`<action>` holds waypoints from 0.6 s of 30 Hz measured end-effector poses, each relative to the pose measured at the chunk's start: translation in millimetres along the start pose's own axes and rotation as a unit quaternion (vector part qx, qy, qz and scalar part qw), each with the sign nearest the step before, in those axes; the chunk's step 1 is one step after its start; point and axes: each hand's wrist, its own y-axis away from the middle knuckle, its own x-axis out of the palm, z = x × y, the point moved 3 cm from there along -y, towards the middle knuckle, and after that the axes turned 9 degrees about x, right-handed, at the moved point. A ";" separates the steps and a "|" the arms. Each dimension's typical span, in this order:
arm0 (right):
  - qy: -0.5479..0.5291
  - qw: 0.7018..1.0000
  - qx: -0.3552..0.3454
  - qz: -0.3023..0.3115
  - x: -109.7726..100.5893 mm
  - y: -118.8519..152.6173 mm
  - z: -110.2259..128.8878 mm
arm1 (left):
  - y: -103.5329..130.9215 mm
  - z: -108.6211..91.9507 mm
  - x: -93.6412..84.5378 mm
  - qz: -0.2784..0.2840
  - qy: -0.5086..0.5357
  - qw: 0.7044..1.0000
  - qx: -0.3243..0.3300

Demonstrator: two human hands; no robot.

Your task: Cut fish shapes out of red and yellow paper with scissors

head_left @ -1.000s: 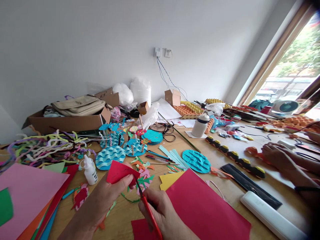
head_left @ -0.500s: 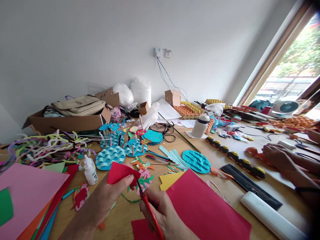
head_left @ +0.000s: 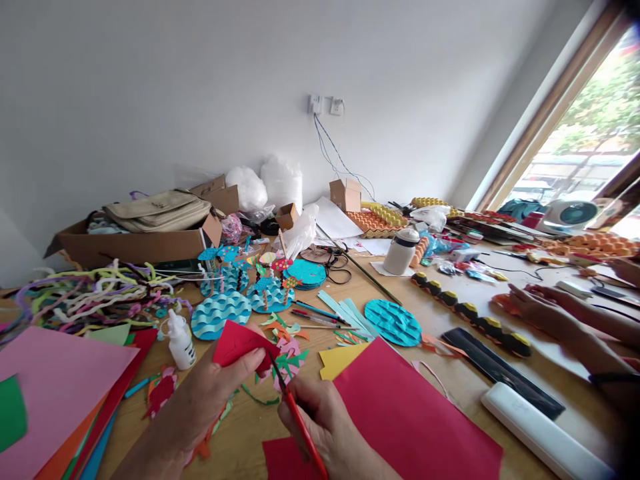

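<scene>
Head view: left hand (head_left: 210,393) pinching red paper piece (head_left: 240,343); right hand (head_left: 325,427) gripping red scissors (head_left: 295,413) (blades at paper edge), over counter (head_left: 450,380).

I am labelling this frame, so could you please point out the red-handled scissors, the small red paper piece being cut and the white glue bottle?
Red-handled scissors (head_left: 301,427): head view, on the red handle.
Small red paper piece (head_left: 239,341): head view, its middle.
White glue bottle (head_left: 181,343): head view, its body.

left hand (head_left: 210,393) pinched shut, thumb up, right hand (head_left: 325,427) curled closed, close together
</scene>
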 end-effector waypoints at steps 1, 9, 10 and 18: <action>0.000 1.000 0.002 0.001 0.2 0.1 0.2 | 0.2 -0.4 -0.1 -0.002 0.005 1.000 0.000; -0.002 1.000 0.012 0.010 0.5 1.3 -2.7 | 1.5 -4.4 -1.3 -0.008 0.008 1.000 -0.014; -0.003 1.000 0.012 0.010 0.4 1.4 -2.9 | 1.7 -3.3 -1.7 -0.011 0.007 1.000 -0.015; -0.005 1.000 -0.006 0.010 0.2 -0.6 -4.9 | 2.0 7.2 -7.2 0.042 0.008 0.997 -0.057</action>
